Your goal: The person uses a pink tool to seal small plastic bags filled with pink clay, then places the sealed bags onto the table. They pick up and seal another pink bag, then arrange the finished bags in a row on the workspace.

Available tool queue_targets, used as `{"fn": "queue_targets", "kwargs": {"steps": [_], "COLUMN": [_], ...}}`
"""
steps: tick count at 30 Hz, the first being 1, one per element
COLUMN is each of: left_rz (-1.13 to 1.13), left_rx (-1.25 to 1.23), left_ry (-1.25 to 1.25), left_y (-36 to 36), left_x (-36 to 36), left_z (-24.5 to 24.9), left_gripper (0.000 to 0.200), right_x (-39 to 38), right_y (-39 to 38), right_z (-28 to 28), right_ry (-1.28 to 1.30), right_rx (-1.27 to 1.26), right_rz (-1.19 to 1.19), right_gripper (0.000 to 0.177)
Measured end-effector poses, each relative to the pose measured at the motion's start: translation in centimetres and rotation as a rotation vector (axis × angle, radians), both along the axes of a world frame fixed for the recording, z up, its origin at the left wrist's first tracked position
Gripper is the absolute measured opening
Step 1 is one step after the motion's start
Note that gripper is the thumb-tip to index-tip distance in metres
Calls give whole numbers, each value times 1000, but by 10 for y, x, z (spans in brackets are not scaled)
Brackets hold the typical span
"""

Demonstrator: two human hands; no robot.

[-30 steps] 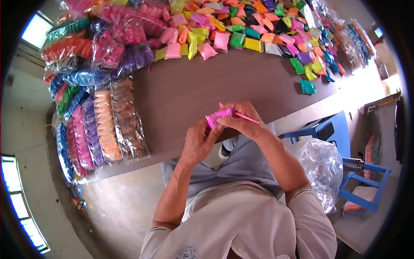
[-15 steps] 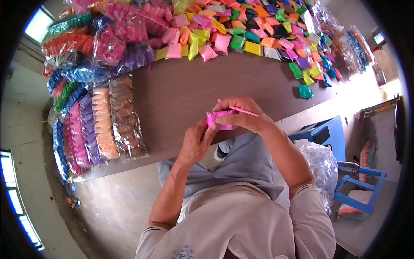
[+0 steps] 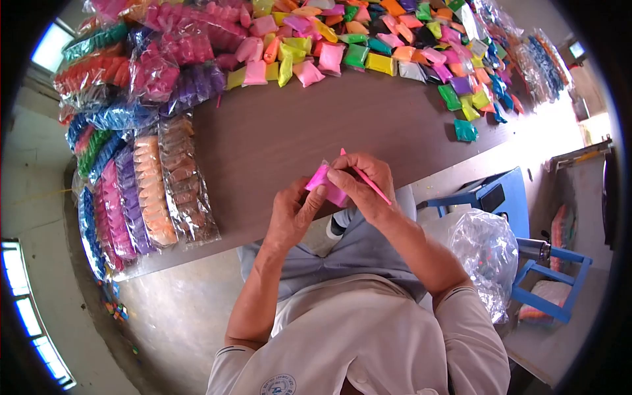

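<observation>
The brown table (image 3: 316, 131) fills the upper view. Its near middle is bare, and the stock lies along the left and far edges, which seems to leave working room in front of the person. On the left lie long clear bags (image 3: 151, 191) of sorted colours, side by side. Loose small packets (image 3: 395, 46) of many colours are spread along the far side. To the right, below the table edge, a crumpled clear bag (image 3: 487, 257) sits beside a blue stand (image 3: 507, 197), within easy reach of the right arm.

Both hands meet just over the near table edge, close to the body, probably for steadiness. The left hand (image 3: 293, 214) pinches a pink packet (image 3: 327, 184) from below between thumb and fingers and tilts it upward. The right hand (image 3: 362, 181) is closed around a thin pink stick (image 3: 368, 184), and its forefinger presses on the packet's top. The stick slants down to the right across the fingers, so it can be held while the packet is handled.
</observation>
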State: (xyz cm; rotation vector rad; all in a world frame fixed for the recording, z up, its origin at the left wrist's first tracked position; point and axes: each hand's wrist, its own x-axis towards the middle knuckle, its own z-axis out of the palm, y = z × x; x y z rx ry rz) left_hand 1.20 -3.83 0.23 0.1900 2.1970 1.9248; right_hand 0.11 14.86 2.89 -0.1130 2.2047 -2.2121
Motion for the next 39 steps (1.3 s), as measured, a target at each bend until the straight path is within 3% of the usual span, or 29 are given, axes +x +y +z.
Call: {"fn": "queue_targets", "kwargs": {"steps": [4,8,10,13,17,21,23,26,29,33,35,39], "left_rz": [2,32,23,-16,-83,-159,-107,-150,-120,-109,-299,-260], "left_rx": [101,178,157,146,179,148,247,327,427,527,665,670], "left_ry": [-15,-59,-30,-10,-45,-126,-129,-170,-256,-308,-310,-270], "left_y": [6,6,6,-1,-9,-23,-20,-28,-27,-31,-40,-37], "left_x": [2,5,4,0,-5,-12,-10,-15,-15,-19,-23,-22], "left_z": [3,12,11,7,14,7,9,-4,-1,5,-4,-4], "left_gripper": [44,45,45,45,46,46,44,42,41,43,44,50], "right_x": [16,20,14,6,11,6,0,-8,-15,-38,-41,-26], "right_y": [-13,-17,-7,22,31,34,31,18,4,-6,-7,-3], "right_z": [-13,-5,10,2,24,23,28,23,18,1,0,14], "right_ry": [-5,-56,-227,-33,169,240,480,626,713,740,632,609], "right_rx": [-152,-95,-310,-396,-17,175,388,270,365,405,357,338], "right_rz": [-116,-128,-122,17,118,223,219,205,174,76,-1,-13], "right_gripper": [17,22,24,26,20,16,11,10,14,14,11,9]}}
